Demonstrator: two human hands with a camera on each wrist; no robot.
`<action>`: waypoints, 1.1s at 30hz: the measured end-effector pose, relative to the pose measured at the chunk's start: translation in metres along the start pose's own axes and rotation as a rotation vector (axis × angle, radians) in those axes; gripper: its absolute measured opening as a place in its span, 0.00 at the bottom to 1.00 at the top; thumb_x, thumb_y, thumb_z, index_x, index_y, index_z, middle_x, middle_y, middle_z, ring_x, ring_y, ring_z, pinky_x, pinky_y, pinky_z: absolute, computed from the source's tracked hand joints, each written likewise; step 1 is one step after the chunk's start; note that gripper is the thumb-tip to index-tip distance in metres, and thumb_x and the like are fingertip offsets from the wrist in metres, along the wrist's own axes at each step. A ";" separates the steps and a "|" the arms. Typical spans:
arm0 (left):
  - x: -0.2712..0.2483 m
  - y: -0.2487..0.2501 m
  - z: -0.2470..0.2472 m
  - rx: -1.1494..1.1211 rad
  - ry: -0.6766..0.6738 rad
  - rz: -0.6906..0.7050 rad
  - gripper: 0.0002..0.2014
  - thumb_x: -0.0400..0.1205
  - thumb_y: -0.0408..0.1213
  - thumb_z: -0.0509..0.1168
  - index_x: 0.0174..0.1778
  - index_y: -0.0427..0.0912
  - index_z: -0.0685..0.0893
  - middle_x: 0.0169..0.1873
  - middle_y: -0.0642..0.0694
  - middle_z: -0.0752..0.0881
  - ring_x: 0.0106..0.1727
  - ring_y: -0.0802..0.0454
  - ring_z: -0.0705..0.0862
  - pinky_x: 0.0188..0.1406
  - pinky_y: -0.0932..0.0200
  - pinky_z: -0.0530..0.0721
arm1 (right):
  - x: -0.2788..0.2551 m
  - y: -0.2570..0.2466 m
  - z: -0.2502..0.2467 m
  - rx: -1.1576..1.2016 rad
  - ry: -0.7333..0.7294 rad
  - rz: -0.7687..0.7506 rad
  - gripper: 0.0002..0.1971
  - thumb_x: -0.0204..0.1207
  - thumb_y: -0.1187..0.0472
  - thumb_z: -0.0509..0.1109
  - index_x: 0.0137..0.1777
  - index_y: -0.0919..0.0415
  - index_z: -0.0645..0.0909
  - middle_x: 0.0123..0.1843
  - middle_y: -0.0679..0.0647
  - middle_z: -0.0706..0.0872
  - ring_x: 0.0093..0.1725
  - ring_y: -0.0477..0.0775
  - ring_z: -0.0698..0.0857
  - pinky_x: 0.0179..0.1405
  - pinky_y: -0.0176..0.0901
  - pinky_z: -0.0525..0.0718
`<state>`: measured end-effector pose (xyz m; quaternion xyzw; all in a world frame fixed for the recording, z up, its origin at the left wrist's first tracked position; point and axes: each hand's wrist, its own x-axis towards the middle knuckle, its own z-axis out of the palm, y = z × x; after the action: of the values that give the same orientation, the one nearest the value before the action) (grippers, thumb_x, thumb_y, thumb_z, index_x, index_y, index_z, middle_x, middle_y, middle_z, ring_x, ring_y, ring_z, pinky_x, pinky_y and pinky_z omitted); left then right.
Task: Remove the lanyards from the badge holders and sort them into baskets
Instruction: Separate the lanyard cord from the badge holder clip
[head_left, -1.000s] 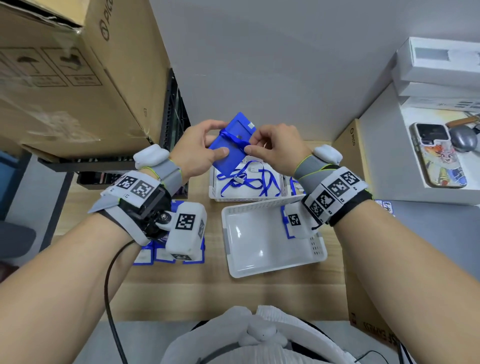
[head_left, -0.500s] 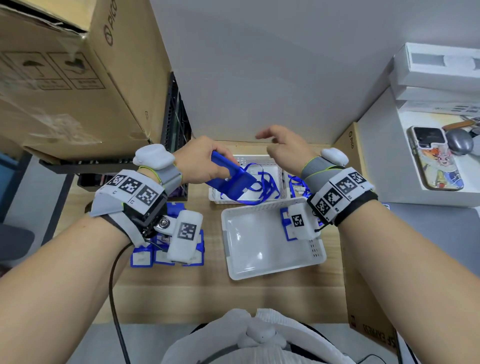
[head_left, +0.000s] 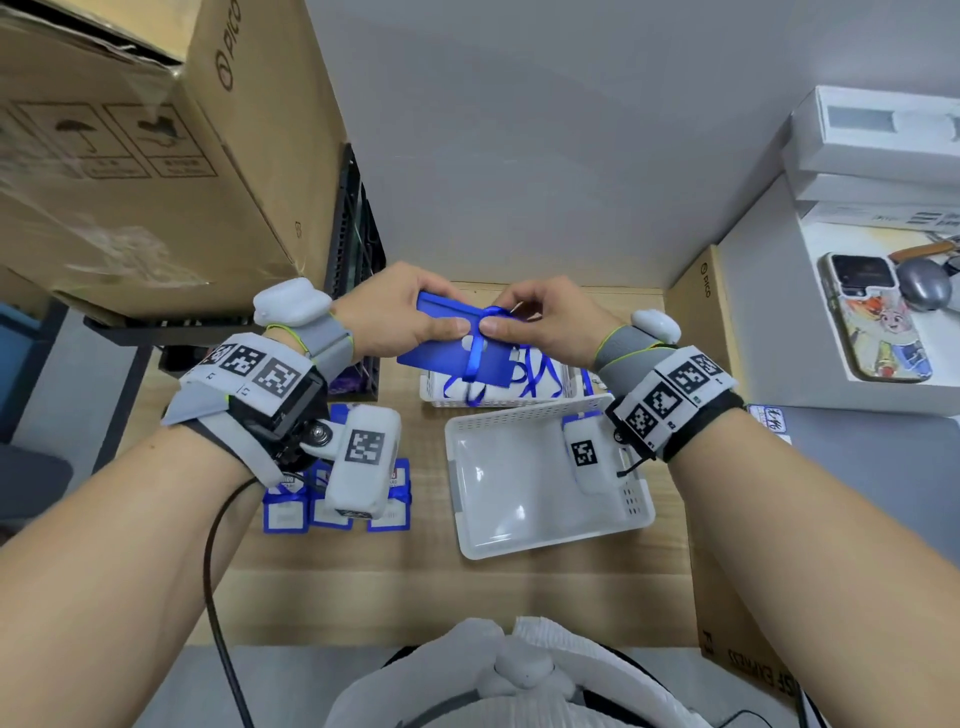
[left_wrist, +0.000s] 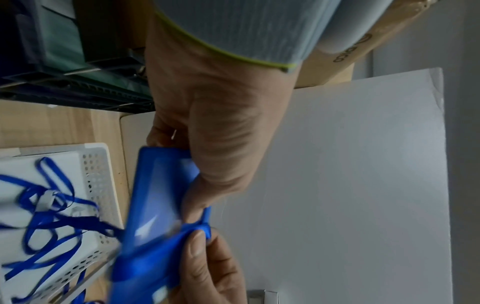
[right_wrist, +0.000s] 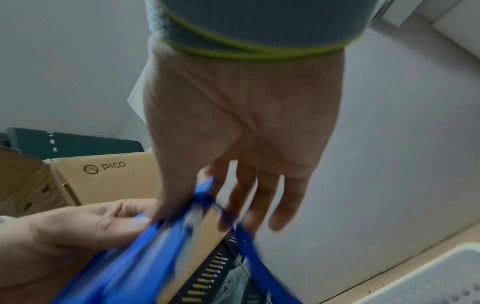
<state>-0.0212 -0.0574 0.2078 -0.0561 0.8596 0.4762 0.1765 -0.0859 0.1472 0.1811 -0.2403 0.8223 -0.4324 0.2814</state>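
Observation:
A blue badge holder (head_left: 441, 343) (left_wrist: 153, 201) (right_wrist: 124, 267) is raised above the far white basket (head_left: 434, 396). My left hand (head_left: 410, 322) (left_wrist: 207, 148) grips its left end, thumb on top. My right hand (head_left: 530, 325) (right_wrist: 233, 156) pinches the blue lanyard (head_left: 474, 358) (right_wrist: 249, 242) where it loops through the holder's top edge; the ribbon hangs down into the far basket. That basket (left_wrist: 96, 164) holds loose blue lanyards (head_left: 540, 371) (left_wrist: 46, 218). The near white basket (head_left: 478, 540) shows a bare floor.
Several blue badge holders (head_left: 332, 509) lie on the wooden table (head_left: 415, 587) at the left, partly under my left wrist camera. A big cardboard box (head_left: 156, 156) sits at the left, another box (head_left: 706, 322) at the right, and a phone (head_left: 872, 322) on a white shelf.
My right hand, open and apart half a second ago, has come back to the holder and pinched the lanyard. My left hand has raised the holder and turned it flatter.

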 end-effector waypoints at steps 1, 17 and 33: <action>0.000 0.001 0.000 0.009 -0.011 -0.012 0.04 0.79 0.38 0.75 0.46 0.52 0.91 0.42 0.44 0.92 0.40 0.51 0.88 0.49 0.48 0.87 | 0.001 0.002 -0.001 0.031 0.039 -0.002 0.10 0.73 0.49 0.78 0.40 0.55 0.85 0.42 0.60 0.90 0.38 0.49 0.83 0.47 0.54 0.85; 0.002 -0.003 -0.012 -0.039 0.265 -0.010 0.01 0.76 0.37 0.74 0.39 0.46 0.90 0.34 0.46 0.89 0.35 0.52 0.82 0.40 0.56 0.78 | -0.005 0.035 -0.028 -0.459 -0.174 0.317 0.18 0.76 0.50 0.74 0.65 0.51 0.81 0.57 0.44 0.81 0.57 0.48 0.78 0.55 0.41 0.73; 0.000 -0.001 -0.014 -0.152 0.254 -0.100 0.03 0.64 0.42 0.71 0.28 0.48 0.88 0.28 0.51 0.85 0.35 0.50 0.80 0.38 0.58 0.74 | 0.002 0.010 -0.003 -0.106 -0.264 -0.069 0.18 0.79 0.45 0.67 0.67 0.48 0.79 0.66 0.45 0.83 0.65 0.50 0.82 0.70 0.56 0.78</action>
<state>-0.0241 -0.0694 0.2138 -0.1718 0.8326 0.5196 0.0850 -0.0908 0.1525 0.1730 -0.3376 0.7912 -0.3622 0.3589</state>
